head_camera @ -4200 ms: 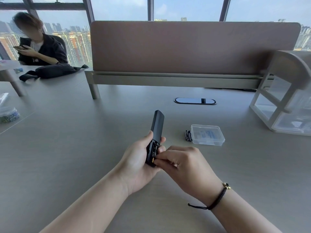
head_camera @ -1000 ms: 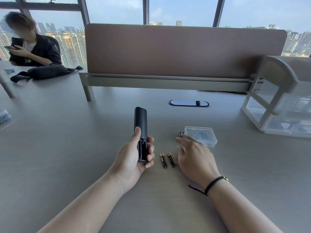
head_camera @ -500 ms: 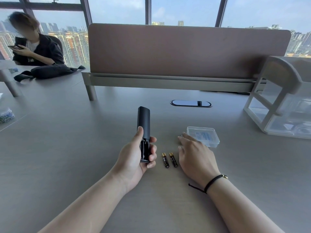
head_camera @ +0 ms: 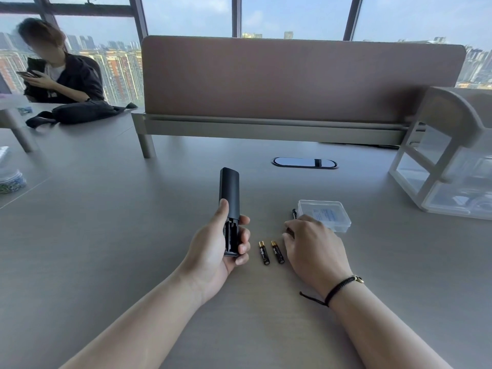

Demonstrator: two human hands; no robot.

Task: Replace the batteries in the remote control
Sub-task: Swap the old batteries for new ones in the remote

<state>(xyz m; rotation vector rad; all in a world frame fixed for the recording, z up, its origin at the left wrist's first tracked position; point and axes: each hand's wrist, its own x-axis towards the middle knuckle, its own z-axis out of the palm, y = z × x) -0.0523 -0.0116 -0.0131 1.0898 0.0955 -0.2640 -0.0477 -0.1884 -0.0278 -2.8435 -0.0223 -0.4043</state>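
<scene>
My left hand (head_camera: 213,251) grips the lower end of the black remote control (head_camera: 229,190), which points away from me with its back up. Its battery compartment (head_camera: 231,237) is uncovered and looks empty. Two gold-tipped batteries (head_camera: 264,253) (head_camera: 277,252) lie side by side on the table between my hands. My right hand (head_camera: 314,249) rests knuckles-up just right of them, its fingertips pinching a small dark battery (head_camera: 290,232). Another dark battery (head_camera: 294,213) lies against the left side of a clear plastic box (head_camera: 324,215).
A clear drawer unit (head_camera: 439,169) stands at the right. A brown divider screen (head_camera: 292,81) closes off the back, with an oval cable port (head_camera: 304,163) before it. A person (head_camera: 58,73) with a black bag (head_camera: 80,113) sits far left.
Since 4.2 s ago my right hand has left the remote and two batteries now lie on the table. Over the last second that hand stayed by the box and closed on a dark battery.
</scene>
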